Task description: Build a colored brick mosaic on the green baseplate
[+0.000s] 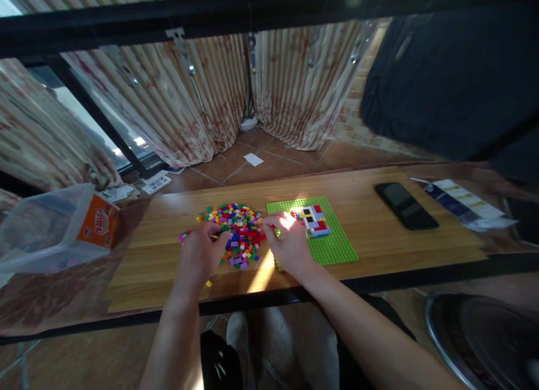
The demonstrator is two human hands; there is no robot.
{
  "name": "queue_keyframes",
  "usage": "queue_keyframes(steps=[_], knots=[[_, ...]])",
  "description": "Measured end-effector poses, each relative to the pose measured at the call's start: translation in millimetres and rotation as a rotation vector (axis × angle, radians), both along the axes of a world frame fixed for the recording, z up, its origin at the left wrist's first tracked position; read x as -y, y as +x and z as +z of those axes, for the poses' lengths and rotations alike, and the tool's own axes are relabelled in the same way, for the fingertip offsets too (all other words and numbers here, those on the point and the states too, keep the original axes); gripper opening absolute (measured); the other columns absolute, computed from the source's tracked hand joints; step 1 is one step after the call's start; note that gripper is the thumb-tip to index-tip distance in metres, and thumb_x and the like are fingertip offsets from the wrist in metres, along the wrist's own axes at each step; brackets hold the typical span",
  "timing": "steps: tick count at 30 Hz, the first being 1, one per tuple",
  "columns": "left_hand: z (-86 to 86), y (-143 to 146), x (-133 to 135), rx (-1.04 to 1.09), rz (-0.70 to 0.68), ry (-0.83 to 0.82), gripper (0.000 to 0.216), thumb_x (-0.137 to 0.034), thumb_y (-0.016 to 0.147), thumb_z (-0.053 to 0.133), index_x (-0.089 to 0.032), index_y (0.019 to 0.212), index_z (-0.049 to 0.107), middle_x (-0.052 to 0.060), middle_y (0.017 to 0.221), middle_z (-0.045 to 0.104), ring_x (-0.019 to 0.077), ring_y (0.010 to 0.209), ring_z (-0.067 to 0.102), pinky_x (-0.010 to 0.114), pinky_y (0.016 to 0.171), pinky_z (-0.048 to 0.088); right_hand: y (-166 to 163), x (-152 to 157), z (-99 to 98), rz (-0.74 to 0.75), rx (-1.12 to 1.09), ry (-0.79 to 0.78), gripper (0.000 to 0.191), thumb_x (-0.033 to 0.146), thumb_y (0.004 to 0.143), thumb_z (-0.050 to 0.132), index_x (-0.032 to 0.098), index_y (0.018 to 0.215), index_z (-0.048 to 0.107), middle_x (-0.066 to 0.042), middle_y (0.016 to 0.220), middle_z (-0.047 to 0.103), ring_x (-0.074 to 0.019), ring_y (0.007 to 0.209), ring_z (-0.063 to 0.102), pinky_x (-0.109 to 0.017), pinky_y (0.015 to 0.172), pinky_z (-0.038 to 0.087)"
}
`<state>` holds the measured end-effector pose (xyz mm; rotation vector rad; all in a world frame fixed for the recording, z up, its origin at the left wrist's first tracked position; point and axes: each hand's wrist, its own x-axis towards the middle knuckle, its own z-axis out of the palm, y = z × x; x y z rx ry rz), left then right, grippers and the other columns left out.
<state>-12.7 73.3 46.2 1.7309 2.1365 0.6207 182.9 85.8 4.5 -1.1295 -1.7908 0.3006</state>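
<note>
My left hand [202, 249] is at the left side of a heap of small coloured toy bricks [240, 230]. Its thumb and forefinger are curved and apart, with bricks visible between and behind them. My right hand [289, 241] reaches over the left edge of a green studded baseplate [337, 247]. Its thumb and forefinger come together near the heap's right side; anything between the tips is too small to make out. On the baseplate, just beyond the right hand, sits a flat brick build [315, 220] in white, red, black, yellow and light blue, partly covered by that hand.
Everything rests on a wooden board [168, 216]. A black phone [406, 205] lies toward its right end, beside printed papers [467, 202]. At the left stands a clear plastic tub [50, 227] with an orange label. A round dark stool [484, 339] is at lower right.
</note>
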Motion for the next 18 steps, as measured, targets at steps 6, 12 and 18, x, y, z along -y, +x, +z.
queue_keyframes(steps=[6, 12, 18], knots=[[-16.7, 64.9, -1.9, 0.259, -0.293, 0.063, 0.026, -0.023, 0.085, 0.055, -0.018, 0.107, 0.069, 0.007, 0.100, 0.074, 0.0190, 0.086, 0.069, 0.033, 0.082, 0.054, 49.3, -4.8, 15.3, -0.136, -0.085, -0.052, 0.015, 0.020, 0.089, 0.055, 0.022, 0.084, 0.068, -0.003, 0.085, 0.070, -0.0174, 0.081, 0.065, -0.031, 0.074, 0.050], [-29.9, 114.7, -1.9, 0.283, -0.344, 0.093, 0.034, -0.015, 0.081, 0.059, -0.019, 0.114, 0.068, 0.007, 0.103, 0.073, 0.0202, 0.092, 0.067, 0.034, 0.087, 0.053, 97.5, -12.3, 7.5, -0.255, -0.222, -0.108, 0.014, 0.025, 0.087, 0.057, 0.020, 0.085, 0.070, -0.004, 0.084, 0.070, -0.0163, 0.073, 0.064, -0.030, 0.067, 0.051], [-33.6, 143.4, -2.6, 0.277, -0.345, 0.058, 0.031, -0.020, 0.085, 0.060, -0.017, 0.115, 0.067, 0.007, 0.098, 0.072, 0.0198, 0.086, 0.066, 0.033, 0.083, 0.053, 113.8, -11.8, 5.7, -0.241, -0.200, -0.169, 0.014, 0.024, 0.085, 0.057, 0.020, 0.082, 0.070, -0.004, 0.083, 0.070, -0.0155, 0.070, 0.064, -0.029, 0.066, 0.050]])
